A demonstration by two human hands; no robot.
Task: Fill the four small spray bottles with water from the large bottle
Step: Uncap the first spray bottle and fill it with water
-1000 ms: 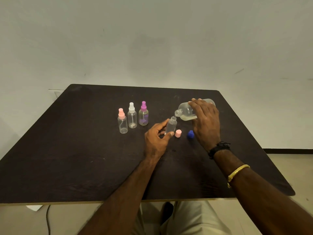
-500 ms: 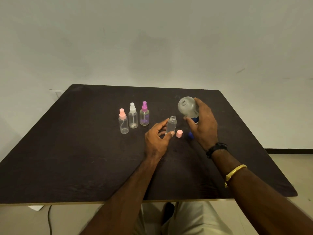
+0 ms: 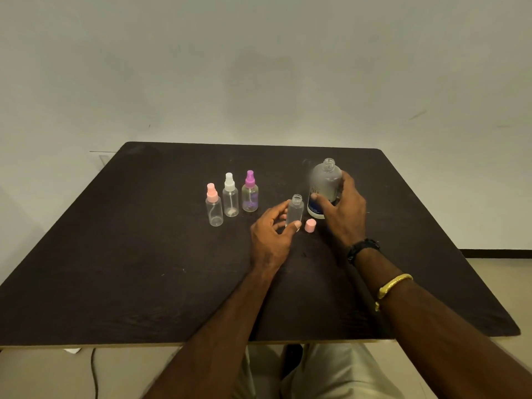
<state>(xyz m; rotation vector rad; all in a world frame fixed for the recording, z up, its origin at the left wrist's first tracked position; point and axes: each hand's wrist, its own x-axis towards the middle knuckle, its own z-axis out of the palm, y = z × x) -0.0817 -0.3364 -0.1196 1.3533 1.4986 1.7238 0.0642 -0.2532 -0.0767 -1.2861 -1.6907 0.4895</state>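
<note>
Right of the frame's centre, the right hand (image 3: 342, 214) wraps its fingers and thumb round the large bottle (image 3: 325, 188). The bottle is upright and uncapped, with a blue label at its foot. It is slightly blurred, and whether its base touches the counter (image 3: 144, 254) cannot be told.

Just left of it stands the open bottle (image 3: 295, 210), small, clear and with no top. The left hand (image 3: 273, 234) clasps it, fingers curled at its left side and thumb across its lower front.

A pink cap (image 3: 310, 226) lies on the counter between the two hands, just beside the open bottle's base and below the large bottle.

Further left, well apart from the hands, three small spray bottles stand upright in a slanting row, each with its sprayer on: the pink-top bottle (image 3: 214, 207) nearest, the white-top bottle (image 3: 231, 197) in the middle, and the purple-top bottle (image 3: 250, 194) closest to the open bottle.

The right wrist wears a black band (image 3: 363, 249), and a gold bangle (image 3: 393, 285) sits lower on the forearm. A cable (image 3: 93, 370) hangs below the counter's near edge at lower left. A pale wall (image 3: 259, 67) fills the upper frame.
</note>
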